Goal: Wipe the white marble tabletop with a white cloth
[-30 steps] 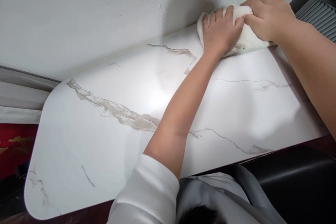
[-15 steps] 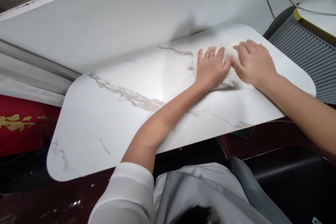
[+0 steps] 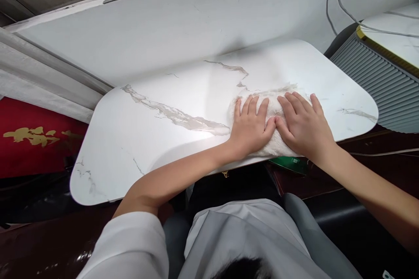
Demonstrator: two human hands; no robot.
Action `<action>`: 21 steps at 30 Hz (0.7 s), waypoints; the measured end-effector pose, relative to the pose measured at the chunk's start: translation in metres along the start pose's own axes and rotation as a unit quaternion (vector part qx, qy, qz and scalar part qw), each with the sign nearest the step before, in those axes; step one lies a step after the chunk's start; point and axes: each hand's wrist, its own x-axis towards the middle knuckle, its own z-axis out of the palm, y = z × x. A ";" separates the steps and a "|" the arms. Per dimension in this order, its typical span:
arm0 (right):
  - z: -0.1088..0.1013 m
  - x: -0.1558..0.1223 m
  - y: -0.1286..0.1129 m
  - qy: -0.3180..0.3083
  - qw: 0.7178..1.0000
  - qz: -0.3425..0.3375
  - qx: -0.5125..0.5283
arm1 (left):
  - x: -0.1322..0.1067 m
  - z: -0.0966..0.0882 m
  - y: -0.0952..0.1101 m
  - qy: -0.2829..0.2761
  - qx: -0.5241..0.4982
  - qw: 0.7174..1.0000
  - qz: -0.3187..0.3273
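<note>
A fluffy white cloth [image 3: 273,105] lies on the white marble-patterned tabletop [image 3: 183,96], right of the middle and reaching the near edge. My left hand [image 3: 249,130] rests flat on the cloth's left part, fingers spread and pointing away from me. On its right part lies my right hand [image 3: 306,128], palm down with the fingers stretched out. Both thumbs meet or nearly meet in the middle. The hands press the cloth from above and cover much of it.
A pale wall panel [image 3: 183,26] runs behind the table. At the right stands a grey ribbed cabinet [image 3: 382,83] with a white, yellow-edged top, and cables [image 3: 340,2] hang nearby. Red fabric [image 3: 32,139] with gold marks is at the left. A green item [image 3: 291,165] shows below the near edge.
Both hands have slid the cloth toward me, from the back right of the tabletop to its near edge. The camera view has shifted slightly.
</note>
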 end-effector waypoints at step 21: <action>0.050 0.129 -0.027 -0.051 0.998 -0.029 0.036 | 0.063 -0.009 -0.098 0.055 -0.073 0.993 -0.075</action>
